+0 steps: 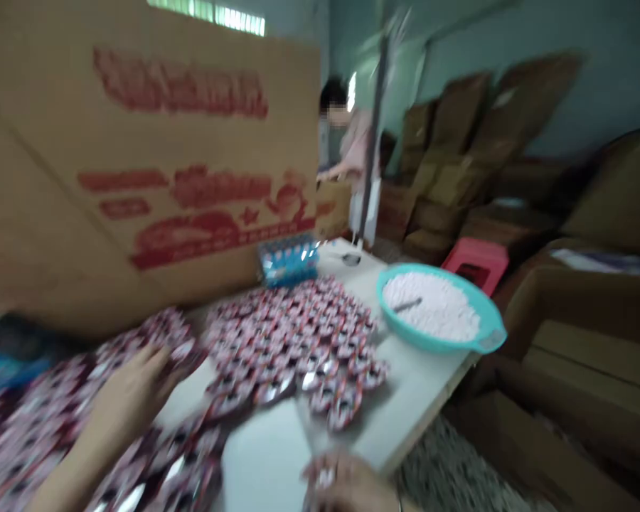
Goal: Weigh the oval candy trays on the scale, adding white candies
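Two bare hands work over one white tabletop [405,384], well apart from each other. The left hand [133,387] reaches over the round glossy packs [293,327], its fingers bent at the edge of the pack nearest them; blur hides whether they grip it. The right hand [352,485] is at the bottom edge of the view with one small pale piece [325,478] at its fingertips — too smeared to tell whether they close on it. Between the hands, near the right one, lies one white slab-like object [269,455] with rounded corners. The packs, printed pink and dark red, number in the dozens, too many and too blurred for an exact count; they lie in two main spreads, one under and beside the left hand, one in the middle of the table. One blue clear-wrapped packet [291,262] sits just behind the middle spread, against one large cardboard carton [203,142] with red print. To the right stands one turquoise basin [437,346] full of white pieces [442,306], with one dark handle [408,305] sticking out. Beyond are one pink stool [477,259], one upright post [374,128] and one other person [360,153] — plus several brown cartons [453,181] along the right.
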{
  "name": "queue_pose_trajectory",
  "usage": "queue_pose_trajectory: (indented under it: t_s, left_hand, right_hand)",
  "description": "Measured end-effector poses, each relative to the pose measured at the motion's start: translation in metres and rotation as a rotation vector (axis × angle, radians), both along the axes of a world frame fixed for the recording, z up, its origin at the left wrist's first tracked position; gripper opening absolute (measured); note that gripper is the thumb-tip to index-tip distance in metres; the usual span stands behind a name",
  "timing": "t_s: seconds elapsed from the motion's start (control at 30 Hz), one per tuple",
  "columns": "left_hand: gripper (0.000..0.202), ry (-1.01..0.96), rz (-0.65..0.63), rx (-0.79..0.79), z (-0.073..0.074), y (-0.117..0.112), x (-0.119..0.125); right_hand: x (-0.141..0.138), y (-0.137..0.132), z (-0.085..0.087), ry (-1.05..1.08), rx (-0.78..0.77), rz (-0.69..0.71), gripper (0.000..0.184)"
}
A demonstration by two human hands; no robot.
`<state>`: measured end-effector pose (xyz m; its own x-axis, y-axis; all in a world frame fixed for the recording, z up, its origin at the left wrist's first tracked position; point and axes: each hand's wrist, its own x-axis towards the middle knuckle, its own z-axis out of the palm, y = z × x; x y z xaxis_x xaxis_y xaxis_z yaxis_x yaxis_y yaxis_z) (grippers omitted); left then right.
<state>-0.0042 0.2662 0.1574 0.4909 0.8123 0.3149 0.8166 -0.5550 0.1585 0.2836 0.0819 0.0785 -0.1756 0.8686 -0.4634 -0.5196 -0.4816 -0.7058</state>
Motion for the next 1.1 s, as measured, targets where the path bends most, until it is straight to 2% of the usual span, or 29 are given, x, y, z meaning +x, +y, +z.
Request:
queue_pose_trajectory:
  t_s: [0.03, 0.1, 0.17, 0.23, 0.3, 0.37, 0.43, 0.53, 0.6, 0.67, 0.77, 0.9, 1.0, 1.1]
  left_hand:
    - [0.024, 0.056, 0.031, -0.024, 0.008, -0.023, 0.013]
    - [0.023, 0.108, 0.019, -0.169, 0.012, -0.065, 0.040]
    - [0.026, 0.091, -0.041, -0.281, 0.001, -0.099, 0.063]
    - [0.023, 0.087, -0.117, -0.317, -0.016, -0.126, 0.080]
    - [0.021, 0.105, -0.157, -0.300, -0.031, -0.143, 0.088]
    - [0.022, 0.114, -0.168, -0.267, -0.042, -0.148, 0.091]
    - [0.030, 0.085, -0.190, -0.245, -0.044, -0.148, 0.088]
    - [0.045, -0.030, -0.187, -0.211, -0.037, -0.151, 0.072]
    - [0.038, -0.136, -0.128, -0.185, -0.033, -0.161, 0.055]
    - [0.023, -0.241, -0.037, -0.164, -0.035, -0.178, 0.036]
    - [0.012, -0.335, 0.093, -0.184, -0.058, -0.209, 0.009]
    - [0.013, -0.359, 0.205, -0.274, -0.107, -0.243, -0.010]
    - [0.017, -0.370, 0.277, -0.290, -0.137, -0.255, -0.013]
    - [0.019, -0.359, 0.311, -0.241, -0.152, -0.258, -0.012]
  right_hand:
    - [-0.005, -0.022, -0.002, 0.027, -0.058, 0.017, 0.035]
    - [-0.008, -0.050, -0.003, 0.050, -0.137, 0.031, 0.039]
    - [-0.005, -0.058, -0.002, 0.051, -0.169, 0.068, 0.040]
    - [0.000, -0.058, 0.000, 0.044, -0.180, 0.118, 0.039]
    - [0.005, -0.056, 0.003, 0.026, -0.185, 0.152, 0.040]
    - [0.009, -0.054, 0.007, 0.001, -0.181, 0.170, 0.043]
    - [0.012, -0.051, 0.012, -0.040, -0.154, 0.190, 0.043]
    - [0.016, -0.043, 0.020, -0.121, -0.087, 0.238, 0.038]
    - [0.018, -0.036, 0.026, -0.157, -0.058, 0.252, 0.036]
    - [0.020, -0.028, 0.032, -0.184, -0.042, 0.260, 0.039]
    - [0.020, -0.017, 0.040, -0.275, 0.019, 0.331, 0.037]
    - [0.011, 0.000, 0.053, -0.450, 0.170, 0.437, 0.028]
    - [-0.001, 0.015, 0.064, -0.588, 0.290, 0.494, 0.019]
    - [-0.015, 0.031, 0.069, -0.745, 0.400, 0.559, 0.010]
